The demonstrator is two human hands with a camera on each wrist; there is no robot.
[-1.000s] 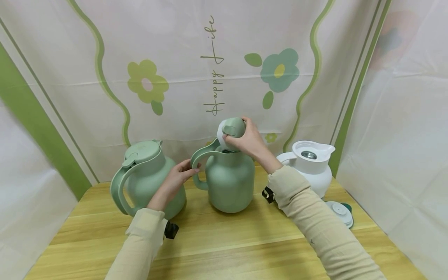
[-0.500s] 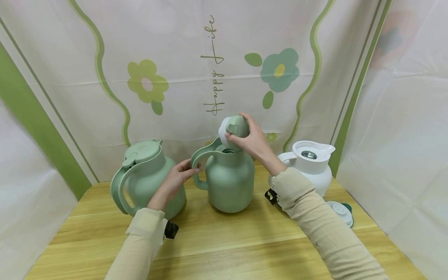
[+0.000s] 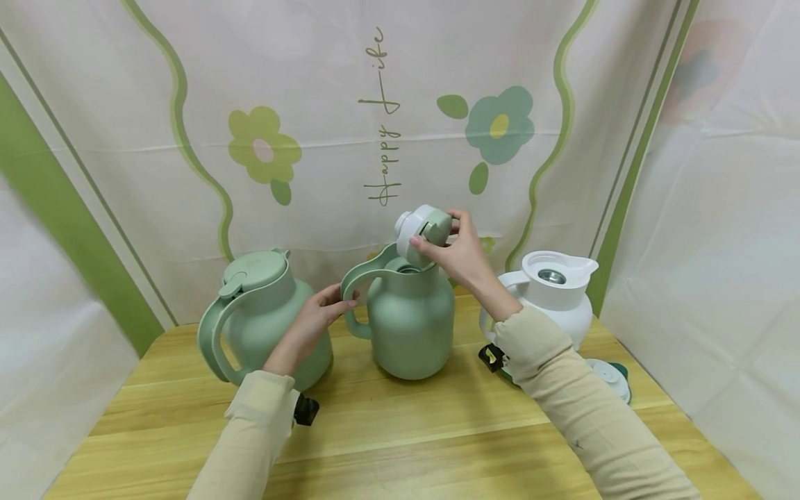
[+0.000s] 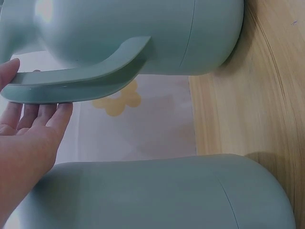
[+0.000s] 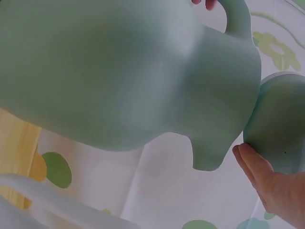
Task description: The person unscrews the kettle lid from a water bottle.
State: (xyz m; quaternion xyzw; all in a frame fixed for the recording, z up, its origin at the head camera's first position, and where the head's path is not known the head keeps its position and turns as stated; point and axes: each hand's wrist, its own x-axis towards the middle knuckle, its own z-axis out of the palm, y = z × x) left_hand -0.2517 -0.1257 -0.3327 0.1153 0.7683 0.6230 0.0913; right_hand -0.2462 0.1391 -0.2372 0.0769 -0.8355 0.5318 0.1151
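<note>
In the head view, a green thermos jug stands upright at the middle of the table, its top uncovered. My left hand holds its handle, thumb on one side and fingers on the other in the left wrist view. Right over the jug's mouth, my right hand grips a green and white lid between thumb and fingers. The lid is tipped on its side, its white underside facing left, and its lower edge overlaps the jug's rim. The right wrist view shows the lid beyond the spout.
A second green jug with its lid on stands at the left, close to my left forearm. At the right is a lidless white jug, partly behind my right sleeve. A white and green lid lies before it. A printed curtain hangs behind.
My right hand has moved a little to the right and tipped the lid further, so more of its white underside shows. My left hand and the jug have stayed in place.
</note>
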